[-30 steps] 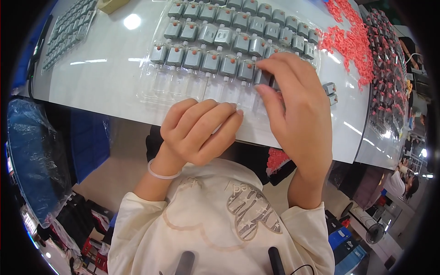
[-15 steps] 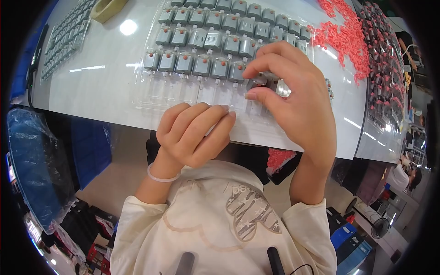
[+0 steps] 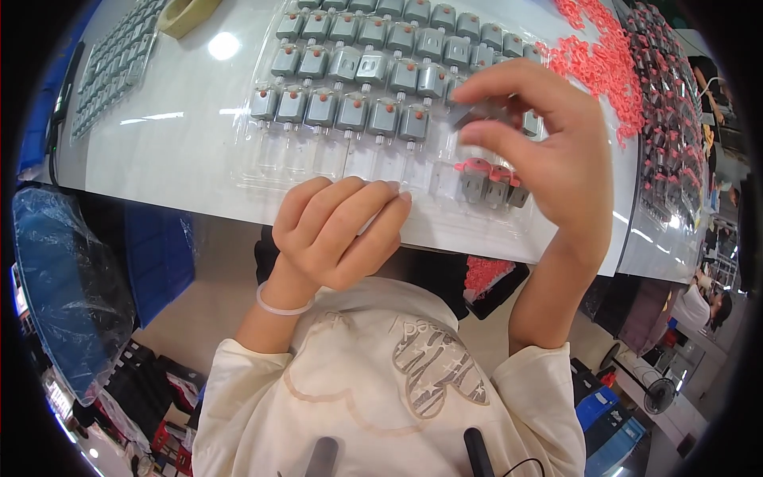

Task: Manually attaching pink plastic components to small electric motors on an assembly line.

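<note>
A clear plastic tray [image 3: 278, 171] lies on the white table, its far rows filled with small grey motors [image 3: 350, 111] with orange tips. My right hand [image 3: 548, 151] hovers over the tray's right side, fingers pinched on one grey motor [image 3: 477, 115]. Just below it, three motors with red caps [image 3: 489, 181] sit in the near row. My left hand [image 3: 338, 230] rests curled on the tray's near edge, fingers bent, holding nothing that I can see. A thin white band circles that wrist.
A heap of small red plastic caps [image 3: 600, 63] lies at the far right, beside a dark tray of parts [image 3: 671, 119]. A grey tray [image 3: 111, 67] and a tape roll [image 3: 187, 12] sit far left. A blue plastic-covered bin [image 3: 71, 278] stands under the table's left.
My right hand has lifted off the tray's near row and now pinches a grey motor higher up, uncovering three red-capped motors. My left hand stays curled at the tray's edge.
</note>
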Demonstrator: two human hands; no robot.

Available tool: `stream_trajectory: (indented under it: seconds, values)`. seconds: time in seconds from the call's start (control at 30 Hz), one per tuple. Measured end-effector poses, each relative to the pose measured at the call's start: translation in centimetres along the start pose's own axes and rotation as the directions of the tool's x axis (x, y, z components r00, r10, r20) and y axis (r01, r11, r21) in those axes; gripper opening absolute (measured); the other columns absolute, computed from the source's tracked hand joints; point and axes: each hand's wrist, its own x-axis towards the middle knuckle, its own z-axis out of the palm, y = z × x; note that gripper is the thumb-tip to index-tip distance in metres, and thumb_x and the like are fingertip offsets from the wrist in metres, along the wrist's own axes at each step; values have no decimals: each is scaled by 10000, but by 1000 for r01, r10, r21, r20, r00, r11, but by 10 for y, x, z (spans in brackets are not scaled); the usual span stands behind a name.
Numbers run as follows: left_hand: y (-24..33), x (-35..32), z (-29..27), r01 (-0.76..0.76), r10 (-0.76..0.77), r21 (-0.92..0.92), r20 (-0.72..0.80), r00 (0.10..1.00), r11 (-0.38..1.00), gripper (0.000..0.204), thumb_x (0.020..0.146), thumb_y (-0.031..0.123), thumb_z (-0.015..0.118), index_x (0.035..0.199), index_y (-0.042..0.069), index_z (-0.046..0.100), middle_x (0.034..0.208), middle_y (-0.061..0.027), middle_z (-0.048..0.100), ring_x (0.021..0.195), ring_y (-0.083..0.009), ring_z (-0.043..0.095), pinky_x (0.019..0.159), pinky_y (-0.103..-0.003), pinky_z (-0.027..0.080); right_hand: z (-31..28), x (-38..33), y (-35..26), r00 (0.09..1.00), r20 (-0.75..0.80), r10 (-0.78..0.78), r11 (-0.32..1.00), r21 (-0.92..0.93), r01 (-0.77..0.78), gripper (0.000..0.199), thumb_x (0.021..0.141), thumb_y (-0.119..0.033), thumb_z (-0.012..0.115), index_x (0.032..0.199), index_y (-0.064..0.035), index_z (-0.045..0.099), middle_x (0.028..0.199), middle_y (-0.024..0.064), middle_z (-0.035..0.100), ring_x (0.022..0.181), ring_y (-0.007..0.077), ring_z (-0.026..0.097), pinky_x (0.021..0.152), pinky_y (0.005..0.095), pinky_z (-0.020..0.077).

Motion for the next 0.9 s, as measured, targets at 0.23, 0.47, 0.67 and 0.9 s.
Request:
stream_trajectory:
  seconds: [0.23,0.47,0.67,0.9]
  values:
    - [1,-3,-3,12,-11,-32,22,1000,999,309,667,6,581,927,139,680,926,-1,645,798,-168,582,693,-307,458,-45,-50,19,876,-423,232,973,115,-202,301,717,64,712,1000,2,633,908,30,624,786,91,576,707,233,469]
    - [3,-1,-3,0,1,-27,62,998,1000,289,698,3,584,937,141,668,946,1,637,809,-168,581,708,-304,455,-56,-111,62,726,-426,540,841,316,-439,279,753,39,714,1010,10,611,896,36,581,776,85,548,673,198,452]
    - [1,0,-2,7,-5,-19,73,997,1000,285,701,1,585,937,141,660,945,1,635,811,-170,585,723,-304,455,-39,-93,44,751,-457,477,852,29,-523,288,829,-123,677,1096,-33,619,944,19,595,819,101,534,740,238,424]
    - [1,-3,-3,9,-7,-18,73,997,1000,287,705,15,578,948,141,663,946,-2,637,810,-173,587,716,-303,457,-14,-68,45,935,-348,63,828,-505,-244,273,862,-111,613,1128,-56,634,1101,104,565,959,214,549,828,313,439]
